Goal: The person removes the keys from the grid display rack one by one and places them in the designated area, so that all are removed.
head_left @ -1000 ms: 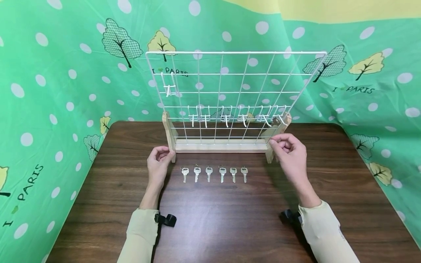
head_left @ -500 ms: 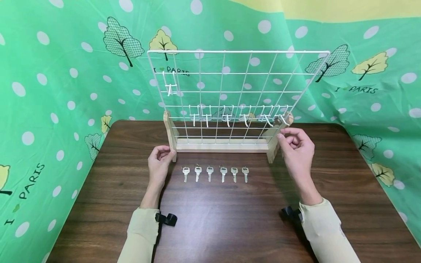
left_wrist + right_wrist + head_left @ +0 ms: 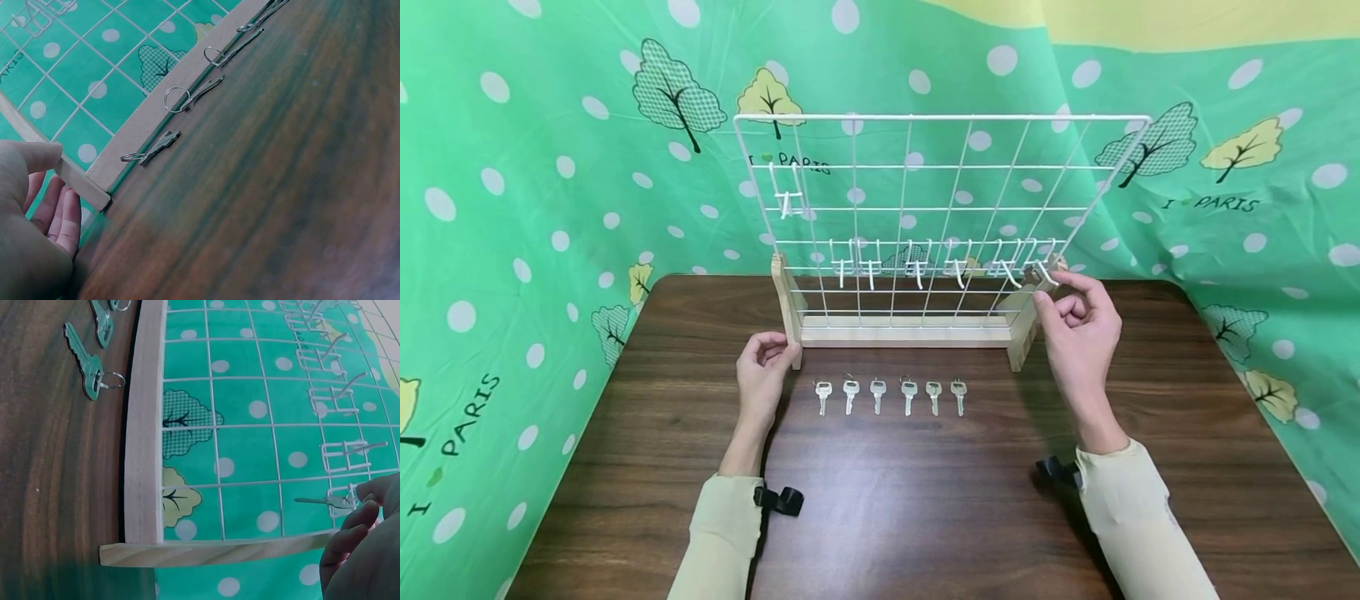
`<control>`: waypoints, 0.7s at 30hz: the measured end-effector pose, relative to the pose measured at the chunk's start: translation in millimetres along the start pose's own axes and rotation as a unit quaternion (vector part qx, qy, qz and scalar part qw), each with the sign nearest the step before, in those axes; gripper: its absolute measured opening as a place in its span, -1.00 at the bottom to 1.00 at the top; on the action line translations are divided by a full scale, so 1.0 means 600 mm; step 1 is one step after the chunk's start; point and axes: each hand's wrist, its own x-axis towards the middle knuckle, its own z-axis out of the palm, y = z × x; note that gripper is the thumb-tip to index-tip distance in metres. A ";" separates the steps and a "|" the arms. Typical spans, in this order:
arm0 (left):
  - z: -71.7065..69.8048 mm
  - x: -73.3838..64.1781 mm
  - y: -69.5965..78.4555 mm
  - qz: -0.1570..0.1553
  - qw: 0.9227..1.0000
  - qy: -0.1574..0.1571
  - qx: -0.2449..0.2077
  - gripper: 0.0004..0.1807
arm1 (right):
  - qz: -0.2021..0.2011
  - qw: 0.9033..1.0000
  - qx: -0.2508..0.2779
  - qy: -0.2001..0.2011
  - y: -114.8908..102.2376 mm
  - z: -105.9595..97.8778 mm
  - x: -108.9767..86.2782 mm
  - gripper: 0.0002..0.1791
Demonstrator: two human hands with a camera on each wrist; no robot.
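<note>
A white wire grid rack [image 3: 910,209] stands in a wooden stand [image 3: 902,337]. My left hand [image 3: 762,371] holds the stand's left leg, its thumb on the wood in the left wrist view. At the grid's right end a key [image 3: 317,501] hangs at the last white hook [image 3: 1046,271], blade pointing down the grid. My right hand [image 3: 1081,333] is up beside this hook, forefinger at the hook's tip and thumb lower, a gap between them. Several keys [image 3: 878,396] with small rings lie in a row before the stand, blades toward me.
Several more white hooks [image 3: 917,273] line one grid bar, and a separate one [image 3: 787,200] hangs at upper left. The brown wooden table [image 3: 887,500] reaches back to a green dotted cloth [image 3: 580,167].
My right hand has risen along the right side of the stand to the last hook, its forefinger reaching out from the thumb. The left hand and the row of keys stay put.
</note>
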 end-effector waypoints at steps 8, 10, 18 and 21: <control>0.001 -0.001 0.002 -0.007 1.000 0.002 0.002 -0.77 | -0.029 0.998 -0.053 0.001 -0.035 0.017 0.000 -0.68; 0.000 -0.002 0.002 -0.008 1.000 0.002 0.003 -0.78 | -0.032 0.997 -0.070 0.003 -0.048 0.024 -0.003 -0.69; 0.000 0.000 -0.001 -0.002 1.000 -0.001 0.005 -0.77 | -0.010 0.994 -0.099 0.032 -0.062 0.042 -0.004 -0.83; -0.001 0.000 -0.002 -0.002 1.000 0.001 0.003 -0.77 | 0.000 0.995 -0.089 0.038 -0.055 0.045 -0.001 -0.84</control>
